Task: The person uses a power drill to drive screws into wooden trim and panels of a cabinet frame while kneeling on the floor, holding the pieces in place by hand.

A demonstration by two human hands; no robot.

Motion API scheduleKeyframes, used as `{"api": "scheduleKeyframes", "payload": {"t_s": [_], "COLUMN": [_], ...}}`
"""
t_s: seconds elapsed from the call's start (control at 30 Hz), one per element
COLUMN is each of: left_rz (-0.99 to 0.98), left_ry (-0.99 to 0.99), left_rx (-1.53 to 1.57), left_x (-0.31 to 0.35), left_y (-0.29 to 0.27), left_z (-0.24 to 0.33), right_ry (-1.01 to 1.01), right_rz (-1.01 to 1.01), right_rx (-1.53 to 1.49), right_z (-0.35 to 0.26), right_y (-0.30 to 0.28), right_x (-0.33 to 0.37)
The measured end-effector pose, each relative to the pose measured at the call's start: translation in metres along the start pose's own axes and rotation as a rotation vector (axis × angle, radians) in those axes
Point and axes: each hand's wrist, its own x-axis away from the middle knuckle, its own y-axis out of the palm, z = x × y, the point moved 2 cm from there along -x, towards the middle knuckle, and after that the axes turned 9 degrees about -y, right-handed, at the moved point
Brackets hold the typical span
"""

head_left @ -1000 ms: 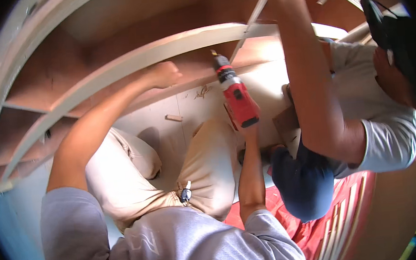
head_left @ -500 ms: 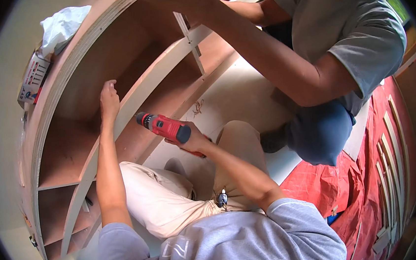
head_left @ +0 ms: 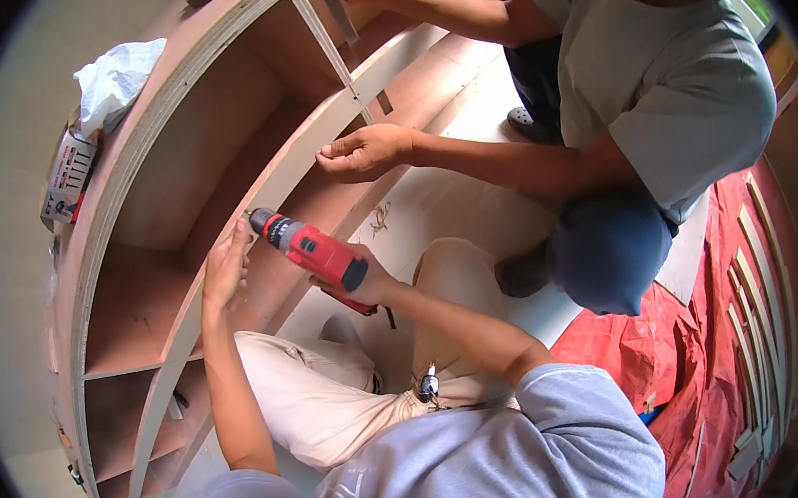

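Note:
A red and black cordless drill (head_left: 319, 253) is in my right hand (head_left: 368, 278), closed round its handle. Its chuck points up and left at the curved wooden strip (head_left: 270, 161) along the front of the cabinet. Beside the drill's tip, my left hand (head_left: 225, 272) has its fingers pinched together at the strip's edge. Whatever lies between those fingertips is too small to make out. Behind the strip are the cabinet's brown compartments (head_left: 143, 305), split by thin dividers.
At the right crouches a co-worker (head_left: 652, 103), one hand (head_left: 367, 152) near the strip, the other up at the cabinet's far end. A screw box (head_left: 70, 178) and a white plastic bag (head_left: 119, 82) sit on the cabinet top. Thin wood strips (head_left: 756, 313) lie on a red sheet (head_left: 617, 348).
My left hand has drawn down and back to the strip's edge. The drill has moved left, its tip now beside my left fingers. The co-worker's near hand has come down toward the strip.

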Motion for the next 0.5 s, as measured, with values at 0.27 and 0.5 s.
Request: {"api": "scheduleKeyframes", "payload": {"t_s": [0.27,0.5], "left_rz": [-0.26,-0.459], "left_ry": [0.084,0.242], "left_rx": [1.054,1.35], "left_x": [0.014,0.014], "left_y": [0.022,-0.03], "left_z": [0.018,0.005], "right_ry": [-0.353,-0.27], "right_rz": [-0.212,-0.479], "right_rx": [0.117,0.027], "right_z": [-0.048,-0.006], "right_y": [0.029,-0.007], "right_x": [-0.021,-0.077]}}
